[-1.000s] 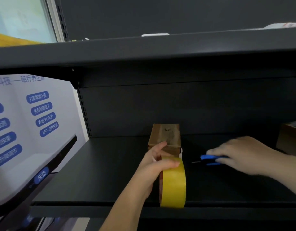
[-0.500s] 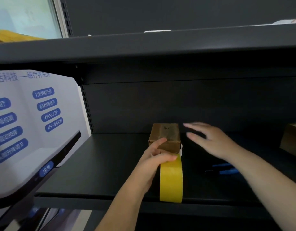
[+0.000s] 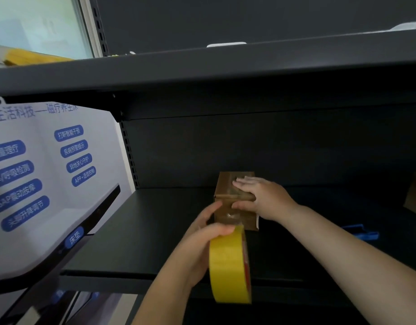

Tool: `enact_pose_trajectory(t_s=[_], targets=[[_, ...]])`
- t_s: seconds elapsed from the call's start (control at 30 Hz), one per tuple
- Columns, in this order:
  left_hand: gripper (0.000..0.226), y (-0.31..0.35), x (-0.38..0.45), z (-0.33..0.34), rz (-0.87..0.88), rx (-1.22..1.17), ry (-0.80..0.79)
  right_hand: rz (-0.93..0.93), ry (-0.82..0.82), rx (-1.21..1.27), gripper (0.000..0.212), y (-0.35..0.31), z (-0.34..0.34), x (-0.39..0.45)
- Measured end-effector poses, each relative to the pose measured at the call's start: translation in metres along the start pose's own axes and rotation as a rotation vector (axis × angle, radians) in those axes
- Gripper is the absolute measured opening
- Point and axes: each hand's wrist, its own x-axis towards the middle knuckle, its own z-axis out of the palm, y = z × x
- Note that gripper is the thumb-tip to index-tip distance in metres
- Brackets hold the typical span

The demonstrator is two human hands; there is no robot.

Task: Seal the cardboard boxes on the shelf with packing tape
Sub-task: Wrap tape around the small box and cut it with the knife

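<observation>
Yellow tape roll (image 3: 228,266), gripped by the left hand (image 3: 200,245), sits just nearer than the box (image 3: 235,200), where the right hand (image 3: 258,198) presses flat.

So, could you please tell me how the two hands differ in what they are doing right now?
The left hand grips the yellow tape roll, fingers curled over its rim; the right hand lies on the cardboard box, fingers on top, thumb on its front. The left hand is nearer the shelf edge, the right hand farther in. Both are bare.
</observation>
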Motion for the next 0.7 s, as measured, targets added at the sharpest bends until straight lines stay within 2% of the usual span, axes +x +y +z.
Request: enact_pose_trajectory(t_s=[0.13, 0.23, 0.33, 0.4, 0.47, 0.53, 0.6, 0.63, 0.7], targets=[[0.064, 0.019, -0.014, -0.035, 0.073, -0.114, 0.310, -0.081, 0.018, -0.050, 0.081, -0.003, -0.001, -0.022], [0.070, 0.029, -0.023, -0.068, 0.165, 0.091, 0.466, -0.154, 0.016, -0.079, 0.090, -0.006, 0.003, -0.046], [0.052, 0.027, -0.023, -0.086, 0.204, 0.291, 0.551, -0.170, 0.025, -0.108, 0.089, -0.012, 0.001, -0.059], [0.043, 0.024, -0.020, -0.093, 0.206, 0.284, 0.550, -0.153, 0.002, -0.134, 0.087, -0.015, -0.003, -0.061], [0.040, 0.024, -0.019, -0.093, 0.209, 0.285, 0.552, -0.131, 0.037, -0.034, 0.084, -0.018, -0.010, -0.065], [0.044, 0.021, -0.015, -0.094, 0.228, 0.298, 0.552, -0.031, 0.237, 0.205, 0.073, -0.012, -0.018, -0.074], [0.049, 0.019, -0.012, -0.093, 0.260, 0.316, 0.548, 0.135, 0.458, 0.299, 0.065, 0.011, -0.025, -0.089], [0.051, 0.017, -0.011, -0.093, 0.276, 0.324, 0.541, 0.228, 0.466, 0.255, 0.063, 0.028, -0.027, -0.099], [0.050, 0.013, -0.006, -0.095, 0.301, 0.299, 0.540, 0.402, 0.182, 0.096, 0.055, 0.064, -0.027, -0.121]])
